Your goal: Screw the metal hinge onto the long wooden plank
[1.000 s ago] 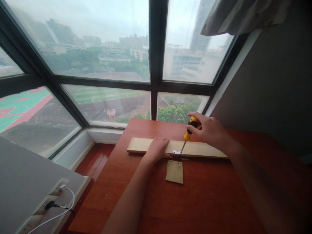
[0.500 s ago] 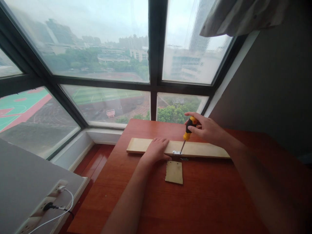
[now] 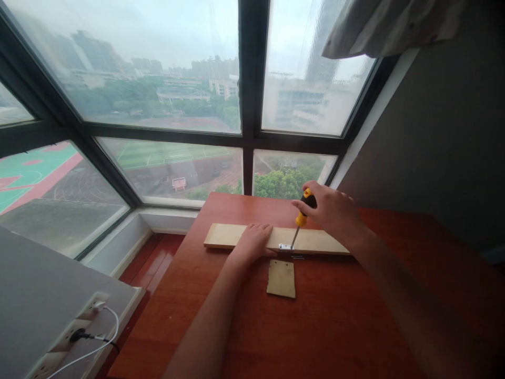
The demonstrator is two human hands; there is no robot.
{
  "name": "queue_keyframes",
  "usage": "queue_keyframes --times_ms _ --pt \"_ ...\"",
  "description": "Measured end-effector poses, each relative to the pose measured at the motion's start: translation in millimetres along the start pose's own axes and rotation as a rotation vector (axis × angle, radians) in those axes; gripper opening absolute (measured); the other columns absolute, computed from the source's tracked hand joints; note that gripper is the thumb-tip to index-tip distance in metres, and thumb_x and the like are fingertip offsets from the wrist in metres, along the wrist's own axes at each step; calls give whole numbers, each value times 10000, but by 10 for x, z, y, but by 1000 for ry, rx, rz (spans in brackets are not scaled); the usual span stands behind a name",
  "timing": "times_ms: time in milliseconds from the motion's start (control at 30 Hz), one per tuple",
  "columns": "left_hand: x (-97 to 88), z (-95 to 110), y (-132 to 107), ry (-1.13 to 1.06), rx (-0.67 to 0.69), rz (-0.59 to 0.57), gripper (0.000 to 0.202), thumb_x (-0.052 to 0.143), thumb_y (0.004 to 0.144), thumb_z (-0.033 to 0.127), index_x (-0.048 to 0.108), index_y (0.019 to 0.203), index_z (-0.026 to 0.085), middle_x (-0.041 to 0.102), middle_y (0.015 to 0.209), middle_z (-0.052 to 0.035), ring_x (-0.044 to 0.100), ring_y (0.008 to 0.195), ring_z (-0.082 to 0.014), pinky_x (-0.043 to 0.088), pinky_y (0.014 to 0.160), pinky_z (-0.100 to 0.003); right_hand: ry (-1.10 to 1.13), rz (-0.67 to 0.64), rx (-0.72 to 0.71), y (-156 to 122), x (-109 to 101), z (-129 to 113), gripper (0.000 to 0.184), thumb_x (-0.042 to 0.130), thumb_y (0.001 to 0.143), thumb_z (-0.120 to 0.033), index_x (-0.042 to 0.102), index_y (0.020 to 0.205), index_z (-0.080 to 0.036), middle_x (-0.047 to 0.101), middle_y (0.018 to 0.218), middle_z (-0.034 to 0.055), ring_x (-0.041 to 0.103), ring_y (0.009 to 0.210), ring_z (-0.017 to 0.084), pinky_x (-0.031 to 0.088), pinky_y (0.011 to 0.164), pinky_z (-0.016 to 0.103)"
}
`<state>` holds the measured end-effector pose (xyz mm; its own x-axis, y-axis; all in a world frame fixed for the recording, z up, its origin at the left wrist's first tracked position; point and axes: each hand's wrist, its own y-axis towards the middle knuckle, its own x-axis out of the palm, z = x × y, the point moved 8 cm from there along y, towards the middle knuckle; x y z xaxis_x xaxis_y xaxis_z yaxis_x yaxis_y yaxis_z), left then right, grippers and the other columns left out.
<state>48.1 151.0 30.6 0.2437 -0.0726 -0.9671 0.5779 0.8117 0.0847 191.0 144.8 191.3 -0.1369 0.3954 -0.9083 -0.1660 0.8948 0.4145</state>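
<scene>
A long pale wooden board (image 3: pixel 224 237) lies across the table. My left hand (image 3: pixel 253 243) grips it left of the middle, fingers over the top and thumb by the near edge. On that near edge sits a small silver hinge (image 3: pixel 285 247). My right hand (image 3: pixel 333 208) is closed around the yellow and black handle of a screwdriver (image 3: pixel 301 219). The tool leans to the right, and its tip meets the hinge's right end. Just in front of the hinge lie small metal pieces (image 3: pixel 298 257), too small to make out.
A small tan rectangular piece (image 3: pixel 281 279) with two holes lies on the reddish-brown table (image 3: pixel 315 326), nearer me than the board. Windows (image 3: pixel 165 163) stand behind the table. Plugged cables (image 3: pixel 114 321) hang from wall sockets at lower left.
My right hand has turned around the screwdriver handle, its wrist rolling over and thumb shifting left. The tip stays at the hinge. My left hand and the board have kept their place.
</scene>
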Motion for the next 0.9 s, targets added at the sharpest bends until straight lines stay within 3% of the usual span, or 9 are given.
queue_keyframes --times_ms 133,200,367,567,667,800,900 --pt "-3 3 2 -3 2 2 597 815 616 459 540 1073 190 615 1131 -112 578 1048 -293 417 902 -364 317 -114 -95 -3 37 -51 459 497 862 -361 482 1292 -203 676 1115 93 650 809 208 477 659 312" --pt "-7 4 1 -6 7 10 602 814 617 462 538 1077 190 615 1130 -110 576 1050 -292 416 901 -361 437 -174 -130 -5 58 -58 469 501 850 -299 476 1309 -205 680 1105 72 650 794 178 490 694 294" --pt "-5 -4 2 2 -1 13 601 816 609 471 543 1062 186 622 1112 -107 583 1029 -288 423 882 -356 195 -45 -27 2 13 68 415 551 840 -434 566 1207 -242 702 929 47 643 711 207 444 609 315" --pt "-7 -8 1 -1 -3 38 599 825 599 460 546 1056 191 625 1110 -99 585 1032 -292 423 883 -352 -34 8 -2 -73 -60 -49 398 521 831 -579 600 1060 -263 695 846 39 618 637 224 342 516 299" --pt "6 -17 0 -9 -7 28 600 820 609 460 542 1071 195 619 1125 -104 579 1048 -293 417 895 -357 -19 -7 13 -103 -71 -76 382 497 854 -532 584 1083 -238 694 860 58 614 634 224 362 526 308" --pt "17 -21 4 -7 -1 20 620 817 608 469 540 1090 193 617 1133 -106 575 1059 -295 417 898 -359 224 -75 -68 -116 -25 -96 408 488 861 -338 503 1238 -185 676 1042 90 631 734 195 447 635 311" --pt "6 -16 7 -3 6 40 651 825 597 466 536 1109 186 619 1137 -107 576 1056 -292 418 903 -357 284 -109 -74 -112 -5 -53 418 502 854 -309 509 1256 -197 684 1000 72 634 744 188 455 654 299"
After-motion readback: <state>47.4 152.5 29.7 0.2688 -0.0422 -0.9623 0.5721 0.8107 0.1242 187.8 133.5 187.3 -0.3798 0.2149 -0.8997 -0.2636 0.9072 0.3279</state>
